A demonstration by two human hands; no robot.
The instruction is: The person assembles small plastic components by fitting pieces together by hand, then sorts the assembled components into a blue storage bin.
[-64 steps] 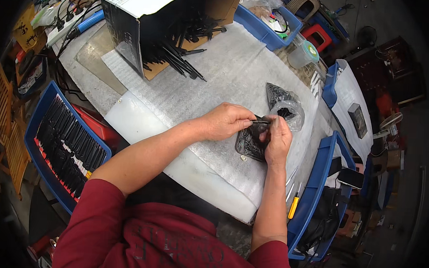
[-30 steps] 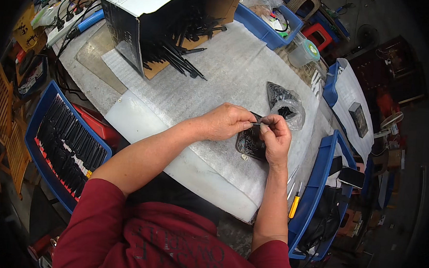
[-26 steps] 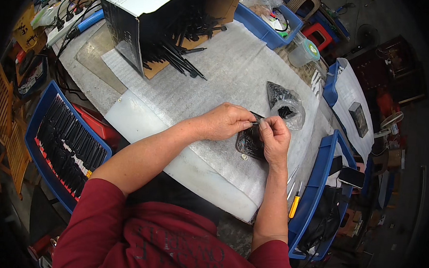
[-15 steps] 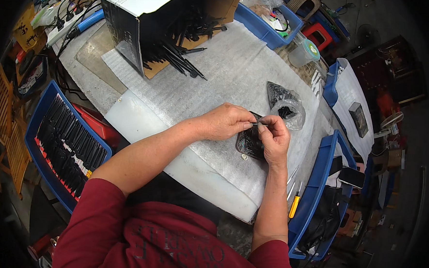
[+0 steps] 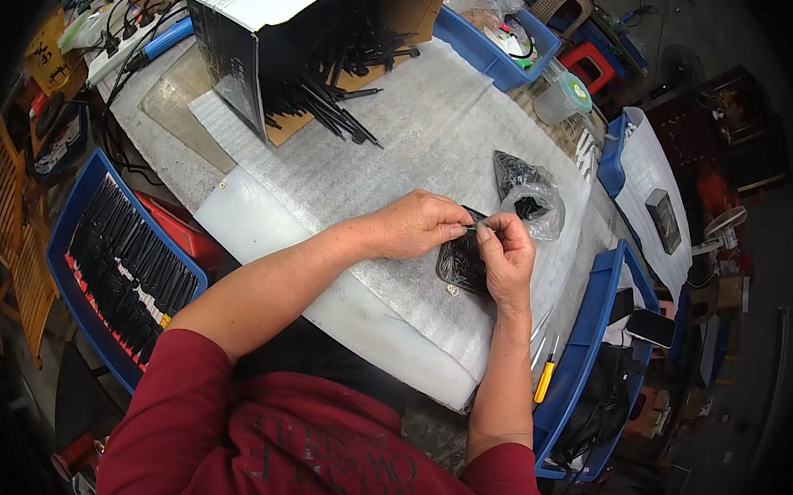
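My left hand (image 5: pixel 419 225) and my right hand (image 5: pixel 510 259) meet fingertip to fingertip above the right part of the table. Both are closed in a pinch on one small dark piece (image 5: pixel 473 225); fingers cover most of it, so its kind is not clear. Just under them lies a dark shallow tray (image 5: pixel 454 270) with thin, shiny pin-like pieces in it, partly hidden by my right hand. Beyond my hands sits a clear plastic bag (image 5: pixel 546 219) with small black parts inside.
An open carton (image 5: pixel 230 77) of black rod-like parts lies at the back left, some spilling onto the white foam sheet (image 5: pixel 439 115). Blue bins (image 5: pixel 81 200) flank the table. A yellow-handled screwdriver (image 5: pixel 544 382) lies by the right bin. A lidded plastic tub (image 5: pixel 561 99) stands at the back right.
My right hand's fingers have shifted very slightly around the small piece. Otherwise, both hands keep their place and everything else lies as before.
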